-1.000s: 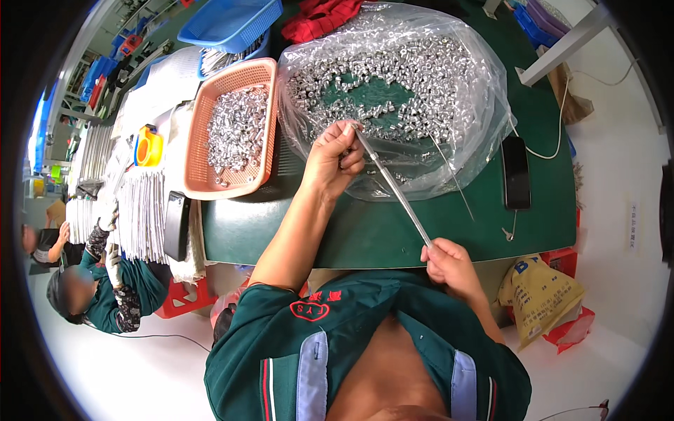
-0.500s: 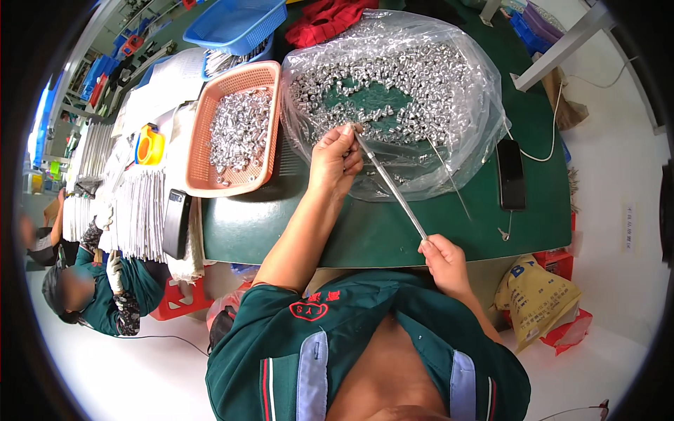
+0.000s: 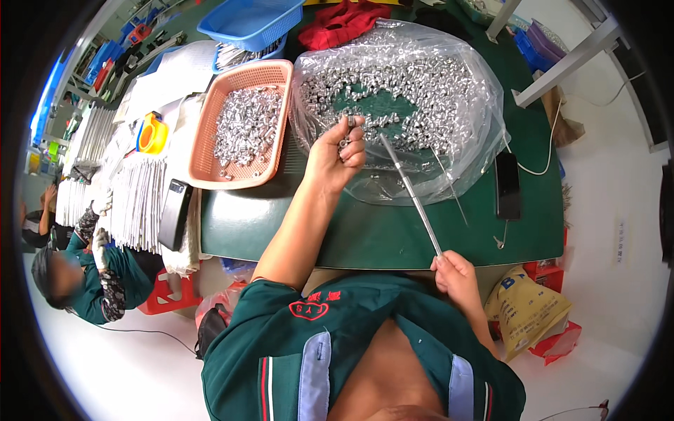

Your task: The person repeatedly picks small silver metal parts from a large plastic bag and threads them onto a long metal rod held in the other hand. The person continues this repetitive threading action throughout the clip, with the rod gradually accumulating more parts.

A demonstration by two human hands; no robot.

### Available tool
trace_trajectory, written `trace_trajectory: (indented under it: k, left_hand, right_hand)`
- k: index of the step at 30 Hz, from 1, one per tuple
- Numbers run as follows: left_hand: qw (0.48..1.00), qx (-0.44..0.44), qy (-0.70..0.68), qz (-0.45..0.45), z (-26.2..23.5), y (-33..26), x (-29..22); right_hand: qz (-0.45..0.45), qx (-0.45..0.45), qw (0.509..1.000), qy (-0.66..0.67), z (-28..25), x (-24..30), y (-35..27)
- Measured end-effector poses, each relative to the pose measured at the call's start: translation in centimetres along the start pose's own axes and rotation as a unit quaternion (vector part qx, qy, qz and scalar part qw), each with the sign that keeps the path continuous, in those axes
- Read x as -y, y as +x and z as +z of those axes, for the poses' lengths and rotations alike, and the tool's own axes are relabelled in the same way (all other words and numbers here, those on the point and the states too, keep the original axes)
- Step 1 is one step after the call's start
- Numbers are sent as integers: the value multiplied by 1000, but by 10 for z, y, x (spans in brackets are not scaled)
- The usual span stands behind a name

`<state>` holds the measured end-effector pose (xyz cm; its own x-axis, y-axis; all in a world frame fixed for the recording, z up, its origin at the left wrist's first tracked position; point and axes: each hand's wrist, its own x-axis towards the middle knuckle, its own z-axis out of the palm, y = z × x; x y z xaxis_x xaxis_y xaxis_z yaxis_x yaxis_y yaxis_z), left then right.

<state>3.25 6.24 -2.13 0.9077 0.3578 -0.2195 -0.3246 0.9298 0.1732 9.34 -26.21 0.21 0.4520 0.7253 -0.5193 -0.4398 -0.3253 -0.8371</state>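
Note:
My right hand [image 3: 455, 274] grips the lower end of a slim silver rod [image 3: 415, 198], which slants up and left over a clear plastic bag. Between the thumb and forefinger of my left hand [image 3: 335, 154] is a small metal sleeve [image 3: 352, 121]. More little sleeves show in its curled fingers. The rod's upper tip is apart from this hand. The open clear bag [image 3: 365, 191] lies flat on the table, with a great many loose metal sleeves [image 3: 439, 91] spread inside it. A thin wire [image 3: 449, 184] lies across the bag's near side.
An orange basket [image 3: 199, 165] of metal sleeves stands left of the bag, behind it a blue basket [image 3: 242, 28]. On the green table [image 3: 316, 245] lie a phone [image 3: 507, 186] and a black case [image 3: 175, 214]. A co-worker [image 3: 91, 274] sits at the left. A grey post [image 3: 569, 63] rises at right.
The rod's upper end has come away from my left hand. My right hand has moved slightly right and down with the rod. A metal sleeve now shows in my left fingertips.

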Motion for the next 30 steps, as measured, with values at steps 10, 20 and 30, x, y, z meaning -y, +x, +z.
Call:
trace_trajectory:
  k: [10, 20, 30]
  left_hand:
    - [995, -22, -82, -53, -5, 1, 3]
    - [994, -50, -88, -44, -9, -1, 1]
    - [999, -36, -5, 14, -11, -3, 0]
  right_hand:
    - [-10, 35, 997, 65, -1, 3, 9]
    - [9, 32, 998, 51, 3, 3, 13]
    - [7, 34, 998, 44, 3, 2, 13]
